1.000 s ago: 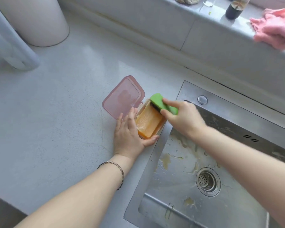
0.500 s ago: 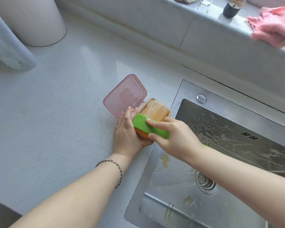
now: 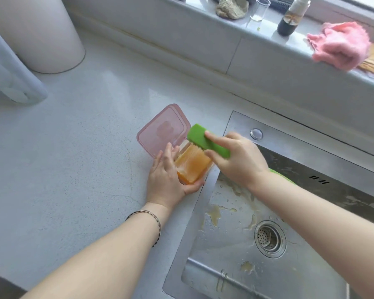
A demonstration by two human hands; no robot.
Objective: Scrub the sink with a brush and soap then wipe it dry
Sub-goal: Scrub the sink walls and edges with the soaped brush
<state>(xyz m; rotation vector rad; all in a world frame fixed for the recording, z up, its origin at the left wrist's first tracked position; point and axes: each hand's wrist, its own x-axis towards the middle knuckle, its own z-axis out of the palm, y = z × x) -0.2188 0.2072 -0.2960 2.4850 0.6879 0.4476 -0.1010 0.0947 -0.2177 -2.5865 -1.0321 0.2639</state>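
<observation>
Green plastic brush (image 3: 207,143): stiff, light, bristles down on the orange soap (image 3: 192,165) in an open pink-lidded box (image 3: 164,130), on the surface (image 3: 73,147) beside the sink (image 3: 235,266). Right hand (image 3: 240,160) fingers curl round the brush's back (soundest hold, probably slick). Left hand (image 3: 166,182) clasps the box; wet soap likely slippery.

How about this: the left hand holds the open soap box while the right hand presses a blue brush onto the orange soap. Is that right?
Not quite: the brush is green, not blue. The head view shows the left hand holding the open soap box while the right hand presses the green brush onto the orange soap.
</observation>
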